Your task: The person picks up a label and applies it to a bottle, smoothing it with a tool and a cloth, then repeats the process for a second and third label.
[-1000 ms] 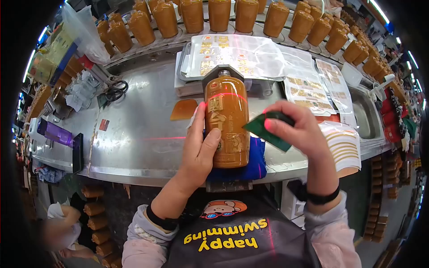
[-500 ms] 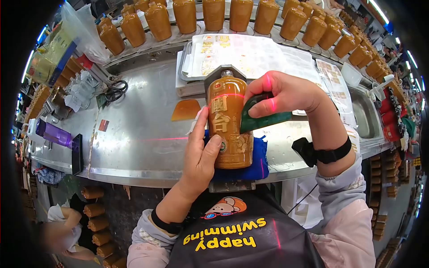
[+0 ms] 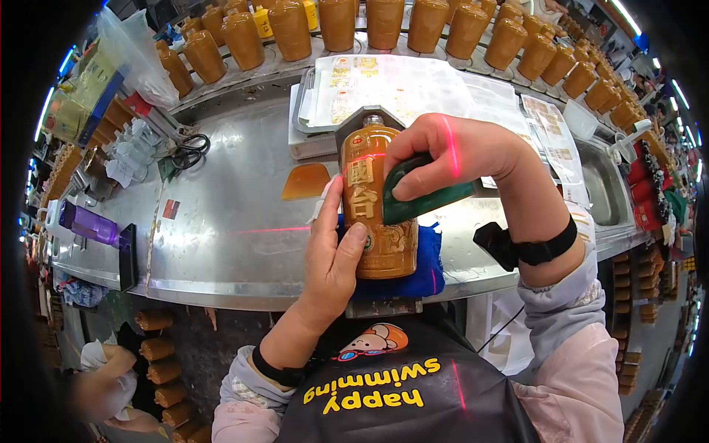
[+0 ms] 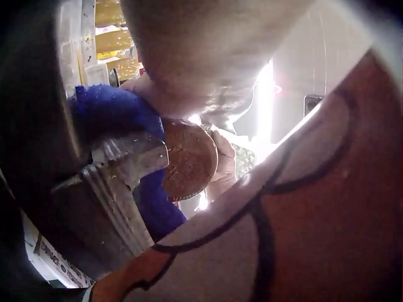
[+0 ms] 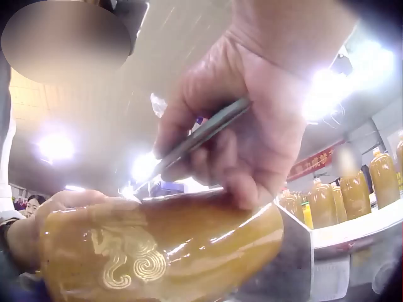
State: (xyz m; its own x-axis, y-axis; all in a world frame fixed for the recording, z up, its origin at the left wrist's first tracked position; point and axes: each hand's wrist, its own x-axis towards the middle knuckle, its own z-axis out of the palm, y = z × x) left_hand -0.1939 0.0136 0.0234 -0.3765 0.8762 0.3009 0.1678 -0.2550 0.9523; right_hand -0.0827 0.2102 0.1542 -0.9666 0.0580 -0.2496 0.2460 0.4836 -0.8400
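Observation:
A brown glazed bottle (image 3: 384,255) with gold characters lies neck away from me, on a blue cloth (image 3: 430,262) and a grey metal cradle (image 3: 369,113). My left hand (image 3: 329,255) holds its left side, the thumb across the front and the fingers along the flank; a bit of white cloth or paper (image 3: 317,213) shows beside them. My right hand (image 3: 465,151) pinches a green scraper (image 3: 436,203), its edge against the bottle's front, right of the characters. The bottle's round embossed base (image 4: 189,160) appears in the left wrist view; its gold swirl design (image 5: 132,258) in the right wrist view.
Sheets of gold decals (image 3: 399,85) lie on a tray behind the bottle. An amber scraper-like sheet (image 3: 305,181) is on the steel table (image 3: 229,207) to the left. More brown bottles (image 3: 292,33) stand in a row along the back. A sink (image 3: 609,184) is at right.
The green scraper has gone from clear of the bottle, on the right, to its front, sliding left over it. My left hand stays put. The back row of bottles has shifted left.

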